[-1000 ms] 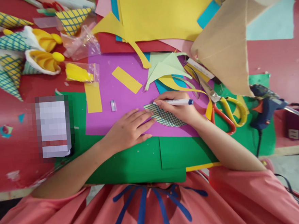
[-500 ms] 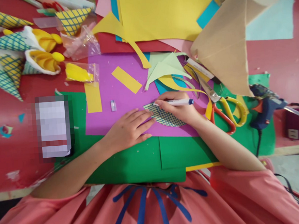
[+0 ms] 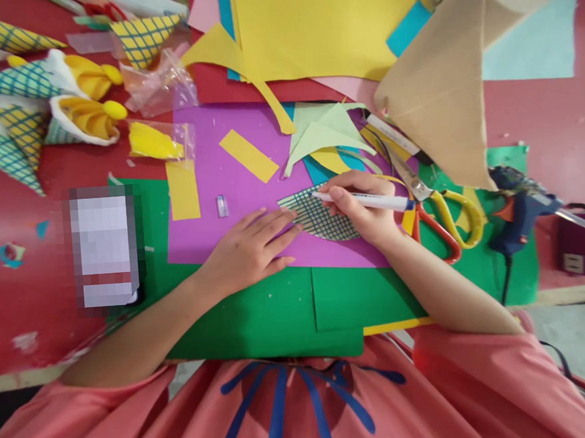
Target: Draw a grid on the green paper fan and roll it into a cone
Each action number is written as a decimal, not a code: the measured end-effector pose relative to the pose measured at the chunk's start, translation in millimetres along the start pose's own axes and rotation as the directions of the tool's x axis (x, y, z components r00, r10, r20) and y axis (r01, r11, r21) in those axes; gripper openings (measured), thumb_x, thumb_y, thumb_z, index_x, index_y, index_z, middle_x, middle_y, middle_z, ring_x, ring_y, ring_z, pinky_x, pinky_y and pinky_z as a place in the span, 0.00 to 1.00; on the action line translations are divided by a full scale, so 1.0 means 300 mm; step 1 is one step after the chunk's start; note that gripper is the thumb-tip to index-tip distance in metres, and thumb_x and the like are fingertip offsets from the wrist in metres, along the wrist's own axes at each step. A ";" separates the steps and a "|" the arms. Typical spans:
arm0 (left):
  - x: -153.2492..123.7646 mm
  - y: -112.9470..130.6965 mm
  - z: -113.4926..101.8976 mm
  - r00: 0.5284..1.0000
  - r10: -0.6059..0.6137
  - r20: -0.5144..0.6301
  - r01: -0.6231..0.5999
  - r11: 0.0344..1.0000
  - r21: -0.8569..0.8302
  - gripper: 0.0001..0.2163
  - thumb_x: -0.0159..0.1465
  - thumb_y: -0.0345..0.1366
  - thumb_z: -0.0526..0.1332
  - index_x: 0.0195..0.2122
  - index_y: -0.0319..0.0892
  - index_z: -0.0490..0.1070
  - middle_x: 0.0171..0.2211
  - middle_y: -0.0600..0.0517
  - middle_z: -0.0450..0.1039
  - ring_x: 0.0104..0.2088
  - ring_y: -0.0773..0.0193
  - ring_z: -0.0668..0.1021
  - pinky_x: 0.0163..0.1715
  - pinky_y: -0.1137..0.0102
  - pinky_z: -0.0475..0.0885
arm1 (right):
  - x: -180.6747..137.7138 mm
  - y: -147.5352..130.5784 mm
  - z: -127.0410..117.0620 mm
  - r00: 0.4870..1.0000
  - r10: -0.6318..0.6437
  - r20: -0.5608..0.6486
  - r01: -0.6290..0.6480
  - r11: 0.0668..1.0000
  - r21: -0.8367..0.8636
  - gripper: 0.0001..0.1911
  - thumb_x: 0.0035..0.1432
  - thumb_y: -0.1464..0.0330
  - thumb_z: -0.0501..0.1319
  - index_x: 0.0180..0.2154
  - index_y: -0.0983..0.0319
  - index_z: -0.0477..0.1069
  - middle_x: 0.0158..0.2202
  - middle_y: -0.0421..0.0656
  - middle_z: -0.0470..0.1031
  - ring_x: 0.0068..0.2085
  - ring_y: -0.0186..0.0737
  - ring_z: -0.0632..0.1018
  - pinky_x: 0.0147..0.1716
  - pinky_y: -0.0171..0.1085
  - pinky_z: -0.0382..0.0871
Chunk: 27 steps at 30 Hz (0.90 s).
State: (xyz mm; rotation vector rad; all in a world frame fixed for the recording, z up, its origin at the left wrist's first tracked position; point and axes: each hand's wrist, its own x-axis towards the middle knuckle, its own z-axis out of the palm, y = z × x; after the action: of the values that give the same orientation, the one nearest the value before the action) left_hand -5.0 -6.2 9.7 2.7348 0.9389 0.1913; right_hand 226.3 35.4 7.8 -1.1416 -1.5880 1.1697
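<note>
The gridded cutout lies on the purple sheet, toward its lower right. Over that part of the sheet, the right hand has its fingers closed around a marker; the left hand, flat with fingers slightly spread, grips nothing and touches the cutout.

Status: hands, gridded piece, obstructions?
Right hand holds marker, tip at gridded piece. Left hand touching its left end. Scissors beside right hand, apparently not blocking.

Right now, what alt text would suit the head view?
A right hand holds a white marker over a grid-patterned piece; the left hand touches its left end. A purple sheet lies beneath; scissors and a glue gun are at right, grid-patterned cones at upper left.
</note>
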 end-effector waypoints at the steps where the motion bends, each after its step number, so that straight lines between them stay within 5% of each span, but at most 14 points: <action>1: 0.000 -0.001 0.000 1.000 -0.008 0.000 0.008 1.000 -0.001 0.20 0.66 0.39 0.54 0.58 0.39 0.64 0.59 0.41 0.64 0.59 0.53 0.67 0.60 0.55 0.62 | 0.002 0.003 0.002 0.999 0.011 0.032 -0.011 1.000 0.005 0.12 0.57 0.61 0.61 0.35 0.63 0.75 0.30 0.42 0.77 0.29 0.32 0.76 0.28 0.32 0.69; 6: 0.000 -0.004 0.004 1.000 -0.005 -0.022 0.005 1.000 0.004 0.20 0.67 0.40 0.54 0.57 0.38 0.65 0.59 0.41 0.65 0.59 0.53 0.68 0.60 0.55 0.62 | 0.020 0.011 0.014 0.984 0.046 0.172 -0.037 0.998 -0.054 0.13 0.57 0.61 0.62 0.31 0.65 0.74 0.26 0.41 0.76 0.26 0.30 0.73 0.27 0.31 0.66; 27: -0.001 -0.001 0.002 0.999 -0.007 -0.034 0.007 1.000 -0.010 0.19 0.66 0.39 0.54 0.56 0.37 0.66 0.58 0.40 0.66 0.59 0.52 0.68 0.60 0.55 0.63 | 0.023 0.017 0.013 0.977 0.049 0.209 -0.025 0.993 -0.116 0.13 0.57 0.63 0.60 0.26 0.65 0.73 0.22 0.39 0.73 0.24 0.29 0.70 0.24 0.30 0.62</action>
State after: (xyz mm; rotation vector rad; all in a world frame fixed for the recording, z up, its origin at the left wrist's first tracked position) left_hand -5.4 -6.3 8.9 2.7271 0.9535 0.2407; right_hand 222.0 41.9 2.7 -1.1535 -1.8207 1.2743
